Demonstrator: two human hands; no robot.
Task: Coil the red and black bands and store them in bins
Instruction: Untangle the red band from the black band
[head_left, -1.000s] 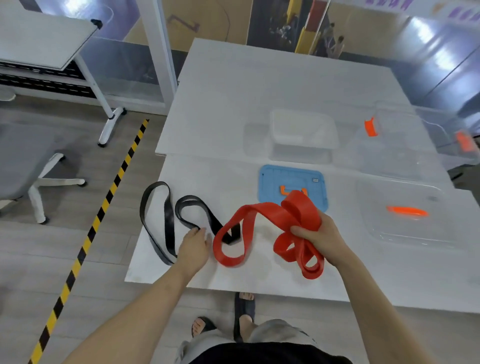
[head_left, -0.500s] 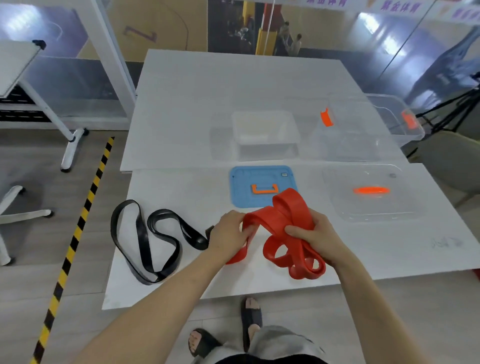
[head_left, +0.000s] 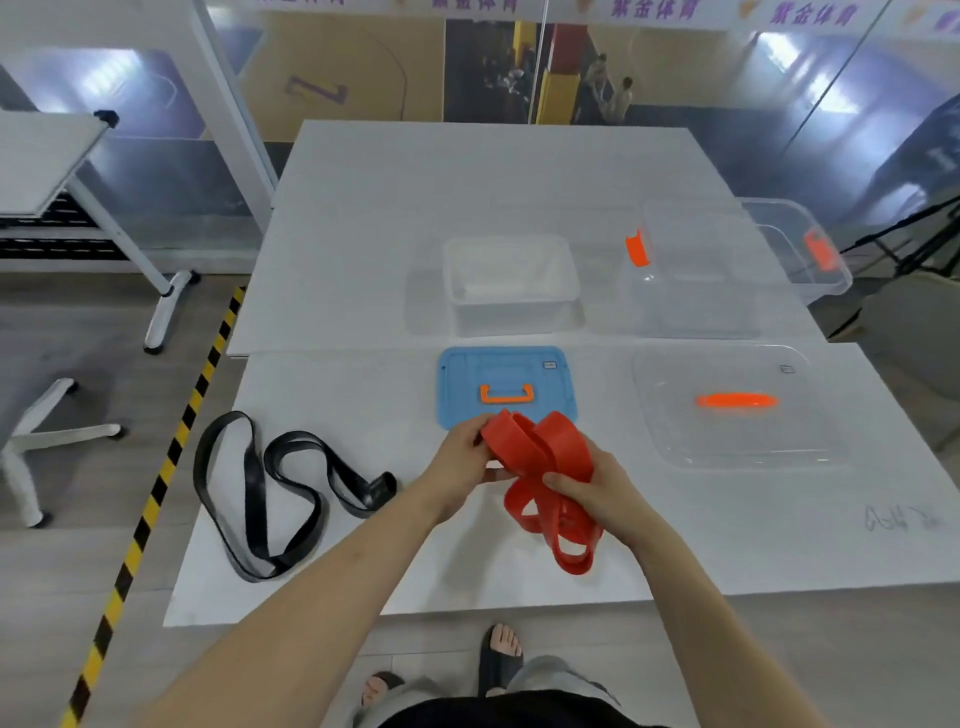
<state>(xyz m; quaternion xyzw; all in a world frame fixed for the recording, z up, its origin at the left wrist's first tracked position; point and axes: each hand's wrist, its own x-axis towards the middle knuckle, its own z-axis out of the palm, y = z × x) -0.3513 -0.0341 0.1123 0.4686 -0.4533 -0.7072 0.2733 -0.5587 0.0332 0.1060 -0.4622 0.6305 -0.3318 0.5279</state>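
A: Where is the wide, flat red rubber band (head_left: 563, 447)?

B: Bunched in several loose loops above the near part of the white table (head_left: 337, 415), just in front of the blue plastic lid (head_left: 457, 384). The left hand (head_left: 460, 465) has its grip clenched on the upper loops. The right hand (head_left: 592, 491) grips the middle of the bundle, and the lower loops hang free below it.

A: How would you expect it to handle?

B: Light, soft and springy, I'd say. Loops like that probably open out as soon as the grip slackens, so pinching where the layers cross should work better than holding one strand.

A: And the long black rubber band (head_left: 376, 493)?

B: Lying uncoiled on the table's left side, well apart from both hands. It looks equally limp, so I'd take it by one end fold.

A: The bins?

B: A small translucent rectangular bin (head_left: 511, 312) and a larger clear bin (head_left: 691, 312) stand open farther back. Neither holds a band.
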